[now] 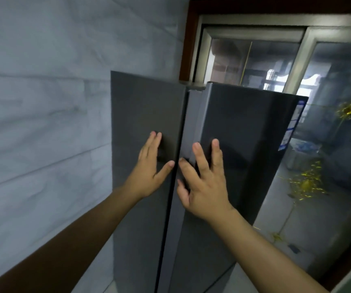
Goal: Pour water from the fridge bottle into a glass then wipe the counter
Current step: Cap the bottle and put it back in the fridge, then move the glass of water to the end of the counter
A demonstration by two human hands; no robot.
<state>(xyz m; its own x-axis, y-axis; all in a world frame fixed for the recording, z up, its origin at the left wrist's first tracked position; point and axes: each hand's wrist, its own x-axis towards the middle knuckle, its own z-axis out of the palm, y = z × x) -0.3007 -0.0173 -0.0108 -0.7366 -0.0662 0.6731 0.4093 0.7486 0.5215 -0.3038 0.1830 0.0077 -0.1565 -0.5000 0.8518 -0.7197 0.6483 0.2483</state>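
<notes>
I press my left hand (149, 166) flat, fingers straight, on the smooth dark-grey fridge (244, 123) by the veined tile wall (43, 102). My right hand (206, 185), fingers spread, rests at the door seam. The interior is hidden.

Floor: pale glossy tiles (276, 210), low and to the right of the right hand (206, 182).
On the floor: gold ornaments (306, 183) set among the tiles; a blurred blue bundle (305, 145) farther off, up and to the right of that hand.
Fridge: dark grey (191, 240), straight ahead of both hands; its foot is out of view.
Left door (145, 106): the left hand (149, 172) lies flat on it, fingers straight.
Right door (244, 127): standing slightly out from the left one; the right hand's spread fingers rest on it beside the gap.
Fridge side: stickers (293, 123), up and to the right of the right hand.
</notes>
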